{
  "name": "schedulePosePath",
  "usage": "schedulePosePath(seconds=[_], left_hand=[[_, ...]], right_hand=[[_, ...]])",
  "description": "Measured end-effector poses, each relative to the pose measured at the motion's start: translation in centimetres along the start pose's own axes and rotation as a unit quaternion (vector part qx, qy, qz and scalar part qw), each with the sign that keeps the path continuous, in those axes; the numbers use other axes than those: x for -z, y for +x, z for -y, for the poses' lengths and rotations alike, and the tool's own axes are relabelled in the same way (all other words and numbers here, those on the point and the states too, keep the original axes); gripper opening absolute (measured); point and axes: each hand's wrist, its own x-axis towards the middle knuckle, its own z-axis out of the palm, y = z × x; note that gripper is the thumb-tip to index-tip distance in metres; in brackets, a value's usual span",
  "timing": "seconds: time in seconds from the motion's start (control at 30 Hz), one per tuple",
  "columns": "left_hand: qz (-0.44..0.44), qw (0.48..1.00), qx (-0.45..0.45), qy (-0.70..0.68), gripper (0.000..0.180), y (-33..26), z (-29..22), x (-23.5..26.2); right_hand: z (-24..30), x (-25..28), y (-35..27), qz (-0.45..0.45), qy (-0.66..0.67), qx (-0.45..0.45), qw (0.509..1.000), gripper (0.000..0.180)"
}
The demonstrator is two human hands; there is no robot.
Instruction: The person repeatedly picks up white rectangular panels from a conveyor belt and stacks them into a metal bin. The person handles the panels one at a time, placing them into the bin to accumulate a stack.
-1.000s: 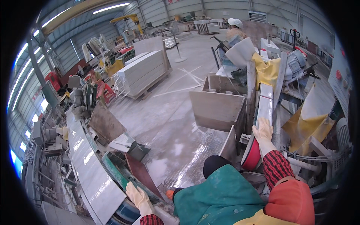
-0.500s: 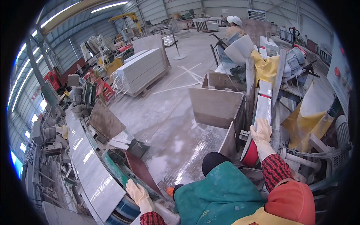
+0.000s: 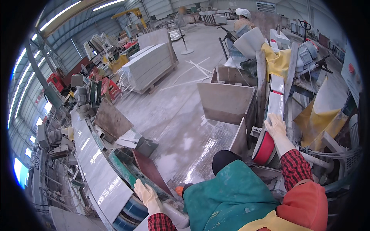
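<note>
My right hand point(image 3: 276, 127), in a pale rubber glove, lies with fingers stretched out at the near end of a narrow white polished strip point(image 3: 275, 104). That strip runs away from me along a belt machine, whose red belt point(image 3: 263, 148) curves around a roller under the hand. To the left, my gloved left hand point(image 3: 146, 195) rests with fingers extended beside a green machine rail point(image 3: 122, 169). Nothing shows in its grasp. Beyond that rail lies a long glossy pale slab point(image 3: 103, 175), with blue rollers point(image 3: 134, 210) at its near end.
A brown panel box point(image 3: 223, 102) stands left of the belt machine. Wet floor point(image 3: 185, 150) spreads between the two machines. Farther off are a stack of white slabs point(image 3: 148, 67) and a person in a white cap point(image 3: 243, 17). Yellow sheeting point(image 3: 314, 123) hangs at right.
The view has shifted slightly, so the surroundings sit a little higher and farther right. Both hands stay at nearly the same places on the machines.
</note>
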Motion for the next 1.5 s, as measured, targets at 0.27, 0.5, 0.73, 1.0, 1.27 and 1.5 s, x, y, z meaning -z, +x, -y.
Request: schedulePosePath(seconds=[0.27, 0.5, 0.73, 1.0, 1.27, 1.5], left_hand=[[0.001, 1.000, -0.027, -0.002, 0.043, 0.1, 0.5, -0.9], [0.016, 1.000, -0.008, 0.003, 0.043, 0.2, 0.3, -0.5], [0.012, 1.000, -0.009, -0.007, 0.044, 0.1, 0.1, -0.7], [0.047, 0.998, 0.041, -0.024, 0.045, 0.2, -1.6, 0.3], [0.064, 0.995, 0.049, -0.056, 0.045, 0.0, -2.9, 0.9], [0.075, 0.991, 0.074, -0.089, 0.047, -0.2, -4.6, 1.9]], right_hand=[[-2.5, -2.1, 3.4, -0.015, -0.067, 0.012, 0.998, 0.061], [-2.3, -1.7, 5.0, -0.056, -0.054, 0.047, 0.996, 0.055], [-2.7, -2.1, 7.0, -0.054, -0.057, 0.035, 0.996, 0.054], [-3.4, -2.8, 9.4, -0.048, -0.082, 0.020, 0.995, 0.057], [-3.9, -3.2, 11.9, -0.078, -0.067, 0.022, 0.994, 0.054], [-4.0, -3.1, 13.6, -0.060, -0.072, 0.010, 0.996, 0.049]])
